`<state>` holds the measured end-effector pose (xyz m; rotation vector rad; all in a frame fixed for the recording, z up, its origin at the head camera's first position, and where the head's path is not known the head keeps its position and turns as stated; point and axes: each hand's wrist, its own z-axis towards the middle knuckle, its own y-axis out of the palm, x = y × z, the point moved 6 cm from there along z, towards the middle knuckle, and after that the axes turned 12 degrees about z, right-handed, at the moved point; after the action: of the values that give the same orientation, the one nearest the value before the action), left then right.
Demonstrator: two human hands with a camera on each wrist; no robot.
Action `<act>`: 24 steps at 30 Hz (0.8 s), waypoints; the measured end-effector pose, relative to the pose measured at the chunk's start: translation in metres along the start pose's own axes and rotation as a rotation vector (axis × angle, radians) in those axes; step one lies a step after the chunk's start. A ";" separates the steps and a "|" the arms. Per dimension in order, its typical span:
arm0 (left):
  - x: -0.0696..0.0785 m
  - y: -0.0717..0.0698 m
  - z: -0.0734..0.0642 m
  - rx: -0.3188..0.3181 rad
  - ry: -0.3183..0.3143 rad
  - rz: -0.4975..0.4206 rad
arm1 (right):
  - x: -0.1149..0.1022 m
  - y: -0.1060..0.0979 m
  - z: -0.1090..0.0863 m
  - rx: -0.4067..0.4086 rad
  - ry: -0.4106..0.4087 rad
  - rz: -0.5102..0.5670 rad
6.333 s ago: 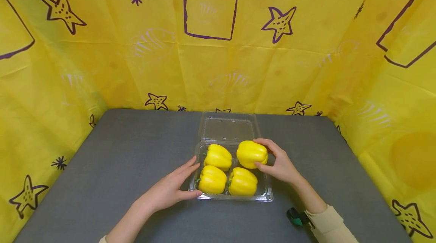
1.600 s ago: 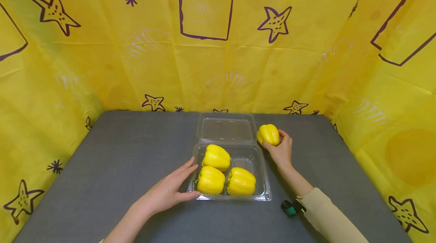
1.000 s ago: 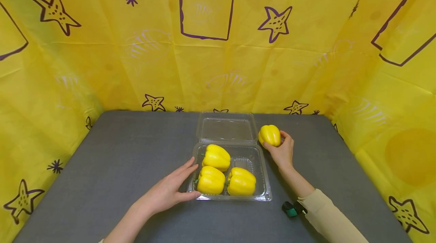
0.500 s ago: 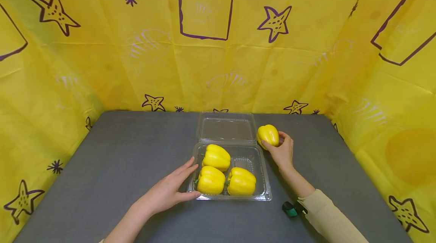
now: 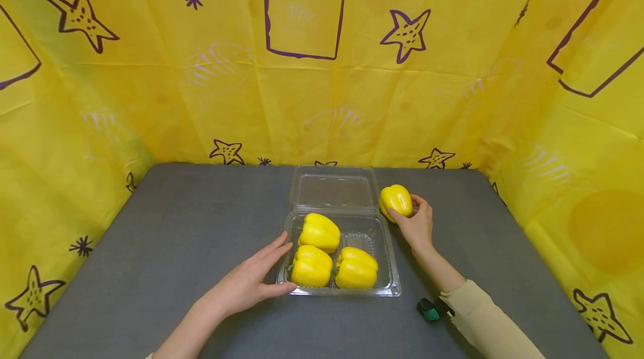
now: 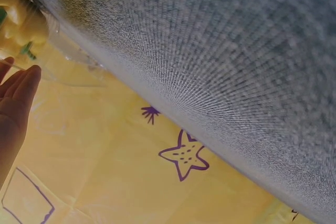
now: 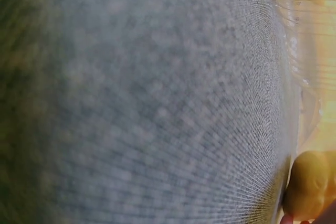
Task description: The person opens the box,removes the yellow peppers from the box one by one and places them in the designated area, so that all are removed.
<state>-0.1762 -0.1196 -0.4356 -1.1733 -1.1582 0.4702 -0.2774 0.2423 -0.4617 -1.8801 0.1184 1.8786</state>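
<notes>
My right hand (image 5: pixel 417 227) grips a yellow bell pepper (image 5: pixel 396 202) just right of the clear plastic clamshell box (image 5: pixel 389 250), near its hinge. In the right wrist view that pepper (image 7: pixel 307 184) shows at the lower right, close over the cloth, with fingertips at its underside. Three more yellow peppers lie inside the box: one at back left (image 5: pixel 320 233), one at front left (image 5: pixel 312 267) and one at front right (image 5: pixel 356 268). The back right part of the tray holds no pepper. My left hand (image 5: pixel 251 278) rests at the box's left side, fingers fairly straight and spread.
The box's lid (image 5: pixel 334 190) lies folded back, away from me. Grey cloth covers the table (image 5: pixel 201 219). A yellow printed curtain (image 5: pixel 322 96) stands behind and on both sides. A black and green wrist strap piece (image 5: pixel 430 310) sits at the right sleeve.
Since the oldest frame, my right hand has carried the pepper from the box's back right to the table at its right. Over the last second it shifts only slightly. The left hand stays put.
</notes>
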 end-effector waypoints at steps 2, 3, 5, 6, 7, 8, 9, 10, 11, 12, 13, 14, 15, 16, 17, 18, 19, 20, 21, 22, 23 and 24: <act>0.000 0.000 0.000 0.000 0.002 0.002 | 0.000 0.000 0.000 0.005 -0.005 0.001; 0.000 0.000 0.000 0.001 0.004 0.003 | 0.000 0.000 0.000 0.008 -0.007 0.003; 0.000 0.000 -0.001 0.003 0.006 0.005 | 0.000 0.000 0.000 0.020 -0.010 0.010; 0.000 0.000 -0.001 0.005 0.008 0.006 | 0.000 0.000 0.000 0.026 -0.013 0.015; 0.000 0.000 -0.001 0.006 0.009 0.007 | 0.001 -0.001 0.000 0.032 -0.015 0.016; 0.000 -0.001 -0.001 0.007 0.010 0.010 | 0.001 -0.001 0.000 0.038 -0.018 0.019; 0.000 -0.001 -0.001 0.009 0.010 0.011 | 0.001 -0.001 0.000 0.043 -0.021 0.020; 0.000 -0.001 -0.001 0.010 0.010 0.012 | 0.001 -0.002 0.001 0.049 -0.023 0.022; 0.000 -0.001 -0.001 0.010 0.009 0.013 | 0.000 -0.002 0.001 0.051 -0.027 0.022; 0.000 -0.001 -0.001 0.011 0.009 0.014 | 0.000 -0.002 0.001 0.054 -0.026 0.020; 0.000 -0.001 -0.001 0.011 0.008 0.014 | 0.000 -0.002 0.001 0.054 -0.024 0.019; 0.000 -0.001 -0.001 0.010 0.008 0.015 | 0.000 -0.003 0.001 0.055 -0.021 0.018; 0.000 -0.001 -0.001 0.010 0.008 0.014 | 0.001 -0.003 0.000 0.055 -0.016 0.016; 0.000 -0.001 -0.001 0.009 0.007 0.014 | 0.001 -0.003 0.000 0.055 -0.011 0.017; 0.000 -0.001 -0.001 0.008 0.005 0.014 | 0.001 -0.003 0.000 0.054 -0.007 0.017; -0.001 0.000 -0.001 0.007 0.004 0.014 | 0.001 -0.003 0.000 0.053 -0.004 0.018; -0.001 0.000 -0.001 0.006 0.004 0.013 | 0.001 -0.003 0.000 0.052 -0.002 0.018; -0.001 0.000 -0.001 0.005 0.003 0.011 | 0.001 -0.003 0.000 0.051 -0.001 0.018; -0.001 0.000 -0.001 0.004 0.002 0.010 | 0.001 -0.003 0.000 0.050 -0.001 0.017; -0.001 0.000 -0.001 0.004 0.001 0.009 | 0.002 -0.003 0.001 0.049 -0.002 0.017; -0.001 0.000 -0.001 0.003 0.000 0.008 | 0.002 -0.003 0.001 0.050 -0.002 0.017; -0.001 -0.001 -0.001 0.003 0.001 0.008 | 0.002 -0.003 0.001 0.050 -0.003 0.018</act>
<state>-0.1755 -0.1211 -0.4354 -1.1757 -1.1523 0.4775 -0.2767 0.2461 -0.4628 -1.8489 0.1798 1.8729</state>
